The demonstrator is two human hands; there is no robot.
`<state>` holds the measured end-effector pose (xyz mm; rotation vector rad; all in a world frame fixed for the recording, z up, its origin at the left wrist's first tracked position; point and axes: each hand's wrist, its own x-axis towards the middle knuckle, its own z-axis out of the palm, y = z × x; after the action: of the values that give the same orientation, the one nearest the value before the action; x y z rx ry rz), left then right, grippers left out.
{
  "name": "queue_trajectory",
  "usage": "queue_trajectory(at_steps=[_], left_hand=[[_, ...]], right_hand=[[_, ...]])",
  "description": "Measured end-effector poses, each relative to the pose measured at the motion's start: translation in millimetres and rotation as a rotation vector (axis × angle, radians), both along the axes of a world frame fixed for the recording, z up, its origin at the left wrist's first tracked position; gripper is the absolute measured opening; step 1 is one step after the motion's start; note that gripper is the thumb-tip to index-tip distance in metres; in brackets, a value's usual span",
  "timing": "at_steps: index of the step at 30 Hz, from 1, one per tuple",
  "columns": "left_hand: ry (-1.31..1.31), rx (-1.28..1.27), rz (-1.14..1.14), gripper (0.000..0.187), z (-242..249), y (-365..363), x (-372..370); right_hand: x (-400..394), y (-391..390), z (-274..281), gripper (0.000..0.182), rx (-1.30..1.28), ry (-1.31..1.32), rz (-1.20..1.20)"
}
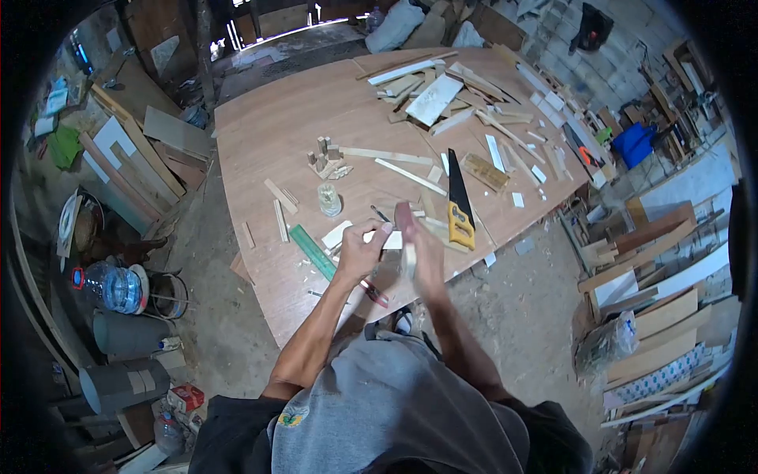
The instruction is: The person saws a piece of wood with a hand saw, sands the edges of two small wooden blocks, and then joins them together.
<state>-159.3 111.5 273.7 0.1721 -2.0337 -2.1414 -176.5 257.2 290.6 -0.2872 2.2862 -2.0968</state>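
My left hand (362, 250) is closed on a small pale wood piece (390, 240) near the front edge of the table. Beside it, my right hand (427, 254) is smeared by motion. Its fingers are wrapped round a reddish-brown piece that looks like sandpaper (404, 219), close to the wood's right end. A green straight strip (313, 251) lies left of my left hand. Pliers with red handles (373, 294) rest below the hands at the table edge. Just right of my right hand is a handsaw (459, 207) with a yellow handle.
The wooden table (284, 118) bears a glass jar (329, 200), small wood blocks (323, 155), a brown wood block (485, 172) and a heap of offcuts (434, 99). Boards (663, 261) lean along the right wall. A water bottle (110, 286) stands at left.
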Motion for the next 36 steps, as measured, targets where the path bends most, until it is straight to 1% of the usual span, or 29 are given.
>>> queue_trajectory(at_steps=[2,3,4,5,6,8,9,10,12,13,14,16,17,18,20,21,22,24,25,26,28,29,30,32,33,34,36], left_hand=[[-0.011,0.019,-0.054,0.027,10,7,3],[-0.044,0.021,-0.003,0.027,13,10,1],[-0.071,0.027,0.055,0.027,16,11,-3],[0.055,0.001,0.142,0.026,-1,8,-12],[0.066,0.010,0.156,0.026,0,5,-14],[0.007,-0.034,0.027,0.026,-2,2,-7],[0.050,-0.081,0.015,0.027,-7,5,-5],[0.038,-0.088,0.002,0.027,-4,7,-2],[0.017,-0.007,-0.030,0.027,10,15,3],[0.008,-0.031,-0.004,0.025,10,17,2],[0.023,-0.031,0.004,0.025,8,13,-3],[0.106,-0.069,0.117,0.024,-7,6,-9],[0.145,-0.105,0.068,0.024,-12,7,-8],[0.140,-0.110,0.066,0.024,-10,8,-6],[0.230,-0.146,0.020,0.023,-5,14,-1],[0.163,-0.103,0.003,0.024,-5,16,1],[0.167,-0.107,-0.006,0.024,-6,17,1],[0.186,-0.136,0.047,0.024,-7,14,-2],[0.194,-0.134,0.058,0.024,-8,11,-4],[0.201,-0.155,0.056,0.024,-10,6,-6],[0.189,-0.179,0.041,0.024,-2,7,0],[0.135,-0.117,-0.001,0.024,2,9,5],[0.080,-0.055,-0.043,0.024,6,12,9],[0.041,-0.030,-0.058,0.024,4,13,11],[0.083,-0.020,-0.016,0.025,2,14,11],[0.136,-0.007,0.034,0.026,3,13,5],[0.120,-0.004,0.043,0.026,2,5,2]], right_hand=[[-16,7,-17,0.049,-0.035,-0.050,-0.013],[-19,9,-20,0.049,-0.087,-0.085,-0.012],[-22,6,-10,0.050,-0.133,-0.115,-0.005],[-3,14,1,0.047,-0.115,-0.208,-0.004],[3,12,4,0.047,-0.105,-0.196,0.010],[19,5,1,0.046,-0.017,0.026,-0.058],[8,6,-6,0.047,0.046,0.060,-0.110],[-9,9,-12,0.047,0.040,0.047,-0.122],[-33,13,-15,0.050,-0.084,-0.263,0.017],[-33,12,-13,0.051,-0.154,-0.253,-0.035],[-29,13,-11,0.051,-0.154,-0.238,-0.027],[4,20,6,0.050,-0.266,-0.464,-0.091],[19,12,14,0.045,-0.246,-0.276,-0.063],[15,11,8,0.045,-0.252,-0.281,-0.065],[-9,13,-14,0.039,-0.084,-0.195,-0.070],[-22,10,-14,0.038,-0.105,-0.298,-0.061],[-22,14,-15,0.038,-0.111,-0.295,-0.068],[-22,16,-7,0.041,-0.219,-0.379,-0.100],[-9,20,0,0.043,-0.281,-0.416,-0.077],[-6,17,-6,0.043,-0.274,-0.406,-0.066],[9,8,-15,0.041,-0.072,0.044,-0.149],[1,14,-15,0.040,-0.118,-0.114,-0.068],[-11,16,-13,0.040,-0.125,-0.122,-0.081],[-31,18,-15,0.039,0.062,-0.207,0.047],[-31,14,-17,0.038,-0.078,-0.290,0.001],[-24,11,-10,0.038,-0.076,-0.276,0.008],[8,10,-1,0.038,-0.178,-0.359,-0.099]])
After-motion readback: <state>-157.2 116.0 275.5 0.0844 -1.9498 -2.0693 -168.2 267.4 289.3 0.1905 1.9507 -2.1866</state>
